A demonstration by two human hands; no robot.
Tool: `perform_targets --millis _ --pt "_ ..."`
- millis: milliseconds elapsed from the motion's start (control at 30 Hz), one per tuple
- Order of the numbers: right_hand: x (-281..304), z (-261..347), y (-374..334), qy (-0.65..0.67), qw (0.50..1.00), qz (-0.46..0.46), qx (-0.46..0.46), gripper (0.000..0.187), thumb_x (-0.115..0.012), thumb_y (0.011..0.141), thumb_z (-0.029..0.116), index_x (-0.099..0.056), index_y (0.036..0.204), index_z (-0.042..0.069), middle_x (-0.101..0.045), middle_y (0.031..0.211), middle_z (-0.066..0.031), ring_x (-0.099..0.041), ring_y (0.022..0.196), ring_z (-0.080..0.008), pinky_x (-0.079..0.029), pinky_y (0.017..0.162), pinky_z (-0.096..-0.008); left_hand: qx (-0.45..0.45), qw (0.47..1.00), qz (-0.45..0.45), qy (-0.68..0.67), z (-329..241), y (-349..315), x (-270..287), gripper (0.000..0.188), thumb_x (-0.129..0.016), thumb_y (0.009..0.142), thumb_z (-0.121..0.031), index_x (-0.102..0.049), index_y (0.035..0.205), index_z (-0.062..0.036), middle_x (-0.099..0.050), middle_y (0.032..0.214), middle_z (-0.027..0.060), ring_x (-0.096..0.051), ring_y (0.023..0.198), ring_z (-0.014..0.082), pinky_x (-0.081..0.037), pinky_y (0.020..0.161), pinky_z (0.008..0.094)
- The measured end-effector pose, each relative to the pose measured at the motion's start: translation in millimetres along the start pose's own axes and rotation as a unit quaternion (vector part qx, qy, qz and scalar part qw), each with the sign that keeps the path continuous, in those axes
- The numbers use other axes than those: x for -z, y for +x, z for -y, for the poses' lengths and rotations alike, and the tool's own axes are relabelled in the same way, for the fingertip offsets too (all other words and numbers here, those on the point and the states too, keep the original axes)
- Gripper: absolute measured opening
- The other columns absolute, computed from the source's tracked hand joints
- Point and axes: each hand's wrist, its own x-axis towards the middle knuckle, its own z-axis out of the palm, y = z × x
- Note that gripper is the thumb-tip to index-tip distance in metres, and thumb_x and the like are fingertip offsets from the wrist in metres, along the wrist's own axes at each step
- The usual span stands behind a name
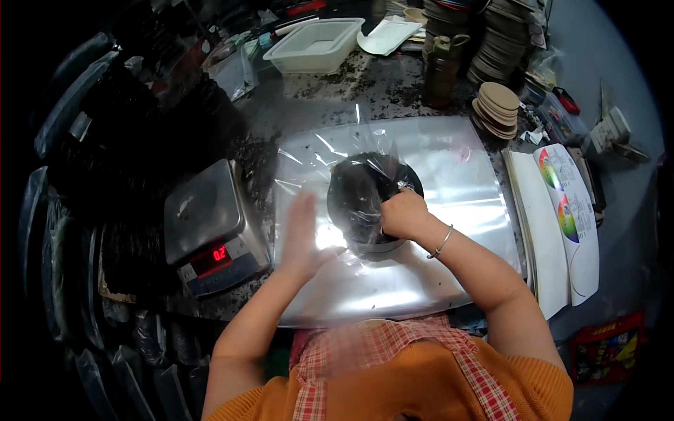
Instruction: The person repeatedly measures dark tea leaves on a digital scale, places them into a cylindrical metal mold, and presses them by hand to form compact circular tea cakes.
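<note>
A dark round stack or container (404,175), its kind hard to make out, sits mid-table on a shiny metal sheet (449,281). Clear plastic film (330,144) covers part of it and stands up in creases at the far side. My right hand (406,214) is closed at the near right edge of the dark round thing; what lies in its fingers is mostly hidden, with something dark and pointed showing just beyond them. Blurred by motion, my left hand (302,228) is held up with fingers stretched out beside the film, its thumb toward the round thing.
To the left stands a digital scale (200,207) with a lit red display. A white plastic tub (316,45), a bottle (442,74) and stacked tan discs (497,109) are at the back. Printed sheets (562,217) lie right; dark stacks crowd the left.
</note>
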Motion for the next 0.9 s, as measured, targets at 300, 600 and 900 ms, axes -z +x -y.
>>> perform_targets --millis 300,600,900 --pt "26 -29 -14 0.398 0.871 -0.286 0.031 0.048 -0.068 0.071 0.018 -0.052 0.113 0.002 -0.054 0.115 -0.0130 -0.048 0.112 -0.0241 -0.039 0.093 -0.0377 0.103 0.957 0.266 -0.049 -16 84 -40 0.030 -0.056 0.077 -0.023 -0.057 0.100 -0.0029 -0.062 0.094 0.0195 -0.060 0.087 0.0336 -0.047 0.079 0.0413" --pt "14 5 6 0.180 0.977 -0.102 0.049 0.042 -0.060 0.077 0.034 -0.056 0.106 0.004 -0.055 0.112 -0.0158 -0.047 0.111 -0.0313 -0.034 0.098 -0.0414 0.069 0.888 -0.044 -0.452 53 103 -22 0.024 -0.060 0.075 -0.005 -0.059 0.099 -0.0043 -0.059 0.100 0.0083 -0.056 0.096 0.0214 -0.045 0.082 0.0316" --pt "-20 5 15 0.146 0.969 -0.199 -0.012 0.028 -0.062 0.072 0.017 -0.058 0.094 0.000 -0.057 0.103 -0.0171 -0.053 0.099 -0.0330 -0.044 0.086 -0.0391 -0.137 0.991 -0.004 -0.006 13 113 -57 0.015 -0.054 0.066 -0.003 -0.061 0.079 -0.0009 -0.057 0.085 0.0131 -0.055 0.086 0.0308 -0.044 0.077 0.0379"
